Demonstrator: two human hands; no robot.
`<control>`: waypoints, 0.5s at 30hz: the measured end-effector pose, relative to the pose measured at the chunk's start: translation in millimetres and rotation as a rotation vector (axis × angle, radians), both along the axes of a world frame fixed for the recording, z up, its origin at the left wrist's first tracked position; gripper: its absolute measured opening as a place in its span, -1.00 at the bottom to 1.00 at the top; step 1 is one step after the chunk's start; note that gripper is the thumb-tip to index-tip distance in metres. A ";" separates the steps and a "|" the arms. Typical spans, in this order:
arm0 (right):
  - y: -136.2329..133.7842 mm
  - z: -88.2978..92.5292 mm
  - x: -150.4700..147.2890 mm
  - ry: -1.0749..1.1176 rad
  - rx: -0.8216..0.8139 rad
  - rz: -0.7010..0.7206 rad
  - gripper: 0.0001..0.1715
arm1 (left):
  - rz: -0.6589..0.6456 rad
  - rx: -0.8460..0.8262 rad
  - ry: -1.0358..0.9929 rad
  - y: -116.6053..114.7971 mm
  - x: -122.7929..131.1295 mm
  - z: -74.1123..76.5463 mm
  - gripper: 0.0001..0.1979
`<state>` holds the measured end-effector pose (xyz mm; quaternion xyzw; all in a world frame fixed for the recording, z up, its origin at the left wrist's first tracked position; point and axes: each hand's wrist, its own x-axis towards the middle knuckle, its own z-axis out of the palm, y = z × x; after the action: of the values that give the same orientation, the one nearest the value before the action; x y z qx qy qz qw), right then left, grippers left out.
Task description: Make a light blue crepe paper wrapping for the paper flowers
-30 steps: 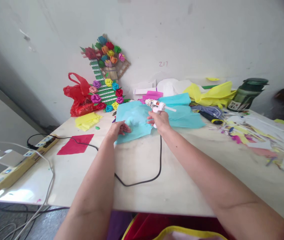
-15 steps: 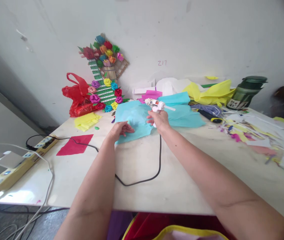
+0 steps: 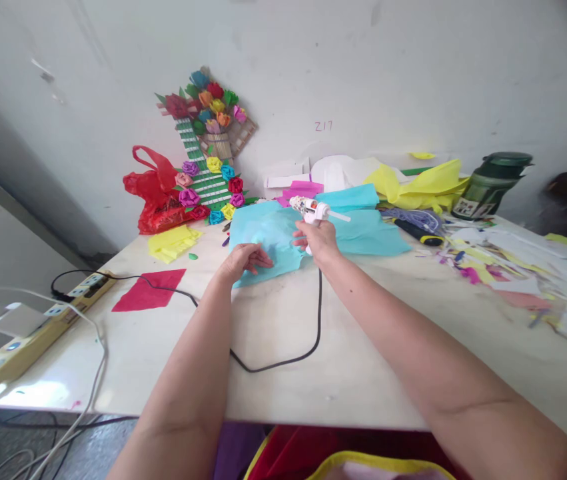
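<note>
My right hand (image 3: 317, 240) is wrapped round the handle of a white hot glue gun (image 3: 309, 209). Its nozzle points left, above light blue crepe paper (image 3: 283, 230), and a white glue stick (image 3: 338, 216) sticks out of its back end. Low over the near left part of that paper is my left hand (image 3: 247, 259), thumb and forefinger drawn together at a bit of the blue paper while the other fingers trail loosely to the right. Exactly what the fingertips pinch is hard to see, blue on blue. A black cord (image 3: 320, 320) runs down from the gun and loops across the table.
On the left lie a red paper square (image 3: 149, 290), folded yellow paper (image 3: 174, 243) and a power strip (image 3: 46, 327). A paper-flower decoration (image 3: 208, 180) and a red plastic bag (image 3: 156, 200) stand behind. Right: a yellow-black cutter (image 3: 420, 233), paper scraps (image 3: 508, 273), a green bottle (image 3: 493, 187).
My left hand has shifted slightly to the right over the blue paper. The glue gun and my right hand stay practically where they were.
</note>
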<state>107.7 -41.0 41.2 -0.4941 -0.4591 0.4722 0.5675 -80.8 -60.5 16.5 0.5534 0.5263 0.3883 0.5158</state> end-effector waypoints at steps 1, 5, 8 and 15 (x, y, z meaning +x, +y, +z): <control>0.0 0.1 0.0 0.000 0.001 -0.003 -0.82 | 0.002 -0.006 0.012 -0.1 0.7 -0.2 -0.62; -0.9 1.5 0.3 0.006 -0.004 -0.007 -0.82 | -0.003 -0.006 0.021 0.5 0.9 0.1 -0.62; -1.5 2.6 0.5 0.011 -0.016 -0.009 -0.83 | -0.008 0.032 -0.026 0.3 2.2 2.2 -0.62; -0.7 1.5 0.1 0.009 -0.012 -0.002 -0.84 | -0.027 0.027 -0.020 -3.7 15.9 6.2 -0.62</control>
<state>107.8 -41.7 42.7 -0.4957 -0.4532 0.4764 0.5673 -65.0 -64.2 22.7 0.5636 0.5082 0.3940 0.5185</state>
